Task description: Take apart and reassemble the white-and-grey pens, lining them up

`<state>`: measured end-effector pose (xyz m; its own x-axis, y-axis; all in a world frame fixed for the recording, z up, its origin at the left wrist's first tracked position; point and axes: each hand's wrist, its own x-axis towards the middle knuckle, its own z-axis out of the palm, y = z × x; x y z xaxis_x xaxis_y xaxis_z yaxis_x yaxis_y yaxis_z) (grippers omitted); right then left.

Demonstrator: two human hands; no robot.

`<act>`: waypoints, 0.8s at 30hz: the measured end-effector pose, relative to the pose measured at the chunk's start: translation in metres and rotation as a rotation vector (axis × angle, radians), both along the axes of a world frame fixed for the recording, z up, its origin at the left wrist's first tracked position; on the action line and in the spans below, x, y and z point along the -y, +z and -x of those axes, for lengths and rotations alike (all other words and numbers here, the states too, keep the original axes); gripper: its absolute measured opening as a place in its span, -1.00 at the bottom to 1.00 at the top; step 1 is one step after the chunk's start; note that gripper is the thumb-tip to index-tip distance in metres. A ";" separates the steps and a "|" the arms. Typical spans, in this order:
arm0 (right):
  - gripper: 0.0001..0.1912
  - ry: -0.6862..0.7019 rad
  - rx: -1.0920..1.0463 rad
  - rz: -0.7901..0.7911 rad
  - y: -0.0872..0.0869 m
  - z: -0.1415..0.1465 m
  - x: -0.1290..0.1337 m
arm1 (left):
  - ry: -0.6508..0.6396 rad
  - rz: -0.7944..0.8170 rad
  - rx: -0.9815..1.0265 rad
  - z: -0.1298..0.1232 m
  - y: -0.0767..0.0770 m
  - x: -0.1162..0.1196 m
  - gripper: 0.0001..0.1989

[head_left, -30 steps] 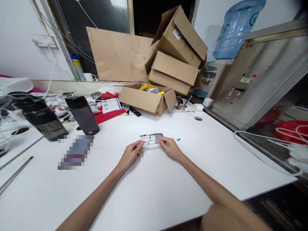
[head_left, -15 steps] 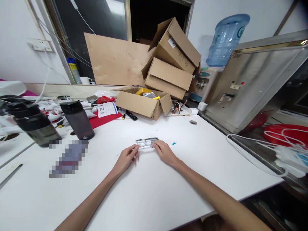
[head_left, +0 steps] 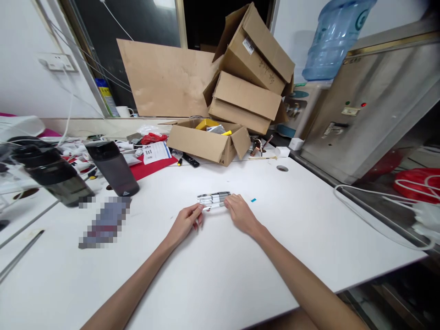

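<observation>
Several slim white, grey and black pens (head_left: 213, 197) lie side by side on the white table, pointing left to right. The nearest one, a white pen (head_left: 215, 206), is pinched at its left end by my left hand (head_left: 184, 223), fingers closed. My right hand (head_left: 242, 214) is closed at the right end of the same pen, its fingertips beside the grey ends of the row. Fingers partly hide both ends of this pen. A small blue scrap (head_left: 253, 200) lies just right of my right hand.
Two dark bottles (head_left: 118, 172) and a blurred-out flat item (head_left: 106, 222) stand or lie on the left. An open cardboard box (head_left: 199, 141) with yellow things inside sits at the back, near a black remote (head_left: 190, 160). A metal cabinet (head_left: 371, 110) borders the right.
The camera view has shifted, so the scene sits slightly differently in the picture. Both hands remain at the nearest pen, which now looks closer to the row.
</observation>
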<state>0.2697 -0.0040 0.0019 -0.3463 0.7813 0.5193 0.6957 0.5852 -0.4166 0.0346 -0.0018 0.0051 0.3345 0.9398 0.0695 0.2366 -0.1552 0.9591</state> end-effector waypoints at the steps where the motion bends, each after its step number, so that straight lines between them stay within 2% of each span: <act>1: -0.64 0.007 -0.012 0.016 0.000 0.000 0.000 | 0.004 -0.002 -0.001 0.000 0.000 0.000 -0.52; 7: -0.63 0.027 -0.081 0.072 -0.003 -0.001 0.000 | -0.005 -0.029 -0.001 0.001 0.000 0.001 -0.50; 12: -0.61 0.031 -0.103 0.099 -0.003 -0.004 0.003 | -0.037 -0.121 -0.094 -0.002 0.010 0.010 -0.55; 15: -0.62 0.019 -0.145 0.134 -0.002 -0.005 0.007 | 0.011 -0.343 -0.268 -0.005 0.015 0.016 -0.65; 19: -0.64 -0.010 -0.179 0.168 -0.001 -0.001 0.015 | 0.102 -0.693 -0.580 -0.005 0.012 0.016 -0.69; 21: -0.65 -0.021 -0.179 0.163 0.001 0.001 0.018 | 0.117 -0.792 -0.689 -0.004 0.010 0.015 -0.69; 24: -0.65 -0.031 -0.148 0.131 0.005 0.003 0.021 | 0.130 -0.857 -0.759 -0.003 0.010 0.013 -0.70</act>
